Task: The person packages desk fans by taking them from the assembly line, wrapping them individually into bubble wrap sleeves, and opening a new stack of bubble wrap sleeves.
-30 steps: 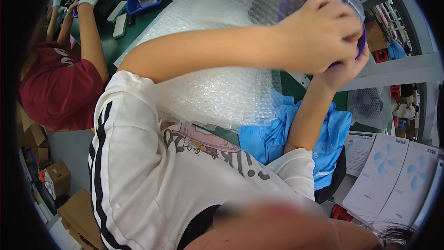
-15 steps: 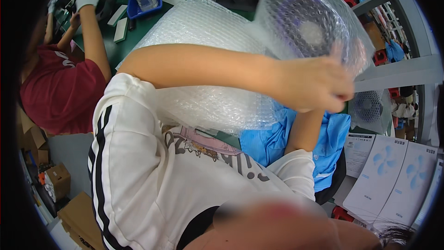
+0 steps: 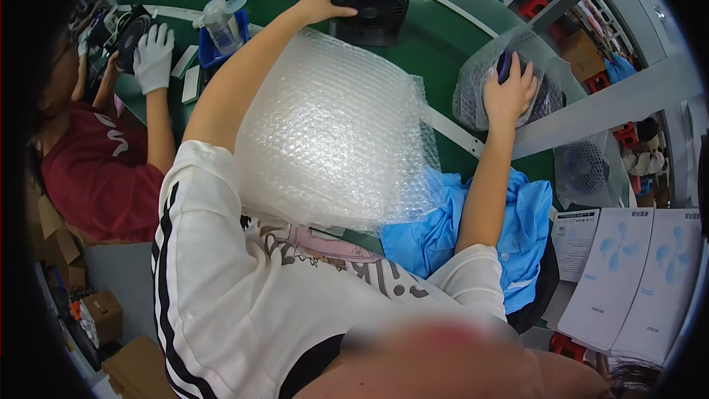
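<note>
My left hand [image 3: 323, 1] grips the left side of a black desk fan [image 3: 373, 4], thumb on its front. The fan stands at the far side of the green table. At the right, my right hand [image 3: 509, 94] is closed over a fan [image 3: 504, 66] with a purple edge. Bubble wrap [image 3: 473, 85] surrounds that fan, and much of it is hidden. Between my arms lies a stack of bubble wrap sheets or bags [image 3: 332, 133], flat on the near part of the table.
A grey metal bar [image 3: 576, 118] crosses at the right; another wrapped fan [image 3: 583, 170] is behind it. Blue cloth [image 3: 517, 229] hangs by my right arm, beside printed white boxes [image 3: 613, 273]. A blue tray [image 3: 214, 52] holds a clear jar. A co-worker [image 3: 103, 170] sits at left.
My hands have moved apart, the left out to the black fan. The wrapped fan has gone from above the table's middle to the right side, under my right hand.
</note>
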`<state>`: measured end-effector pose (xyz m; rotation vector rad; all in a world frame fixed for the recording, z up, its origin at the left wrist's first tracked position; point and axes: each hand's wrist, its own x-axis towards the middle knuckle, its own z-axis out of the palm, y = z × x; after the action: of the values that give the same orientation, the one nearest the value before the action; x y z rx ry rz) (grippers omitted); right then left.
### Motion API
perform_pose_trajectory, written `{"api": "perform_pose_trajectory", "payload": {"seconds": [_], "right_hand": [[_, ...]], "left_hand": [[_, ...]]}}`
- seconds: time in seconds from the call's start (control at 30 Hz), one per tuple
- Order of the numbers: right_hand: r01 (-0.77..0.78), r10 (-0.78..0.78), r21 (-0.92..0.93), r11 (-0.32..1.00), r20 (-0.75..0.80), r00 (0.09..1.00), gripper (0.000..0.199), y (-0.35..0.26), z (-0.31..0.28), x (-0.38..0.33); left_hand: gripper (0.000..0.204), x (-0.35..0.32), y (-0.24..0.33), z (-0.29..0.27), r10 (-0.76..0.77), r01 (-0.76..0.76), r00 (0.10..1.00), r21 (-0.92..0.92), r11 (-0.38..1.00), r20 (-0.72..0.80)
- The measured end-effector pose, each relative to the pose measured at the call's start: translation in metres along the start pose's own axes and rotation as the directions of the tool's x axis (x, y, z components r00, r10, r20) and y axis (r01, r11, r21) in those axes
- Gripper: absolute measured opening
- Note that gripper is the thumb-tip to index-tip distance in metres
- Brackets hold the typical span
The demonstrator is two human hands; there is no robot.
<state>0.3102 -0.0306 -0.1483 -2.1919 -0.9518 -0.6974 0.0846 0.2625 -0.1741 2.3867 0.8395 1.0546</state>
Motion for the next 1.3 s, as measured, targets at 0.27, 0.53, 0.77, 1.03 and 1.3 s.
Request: {"api": "perform_pose_trajectory", "payload": {"seconds": [0.27,0.53,0.77,1.03,1.3], "right_hand": [[0.098,-0.056,0.541,0.836,-0.094,0.994,0.031,-0.034,-0.024,-0.005],[-0.786,-0.352,0.449,-0.425,0.717,0.601,0.077,-0.065,-0.028,-0.015],[-0.671,-0.062,0.641,-0.373,0.704,0.708,0.047,-0.054,-0.056,-0.001],[-0.361,0.199,0.853,-0.376,0.455,0.868,0.039,-0.038,-0.071,0.008],[-0.038,0.165,0.968,-0.249,0.081,0.983,0.032,-0.049,-0.084,-0.004]], "left_hand": [[0.082,-0.006,0.054,0.010,0.356,-0.362,0.929,-0.046,0.931,-0.104],[0.041,-0.047,0.159,-0.007,0.953,-0.785,0.266,0.540,0.303,-0.148],[0.054,-0.078,0.179,-0.036,0.897,-0.816,0.432,0.385,0.431,-0.088],[0.031,-0.167,0.151,-0.034,0.172,-0.368,0.768,0.205,0.907,0.617],[0.013,-0.137,0.133,-0.039,0.048,-0.058,0.854,0.003,0.998,0.518]]}}
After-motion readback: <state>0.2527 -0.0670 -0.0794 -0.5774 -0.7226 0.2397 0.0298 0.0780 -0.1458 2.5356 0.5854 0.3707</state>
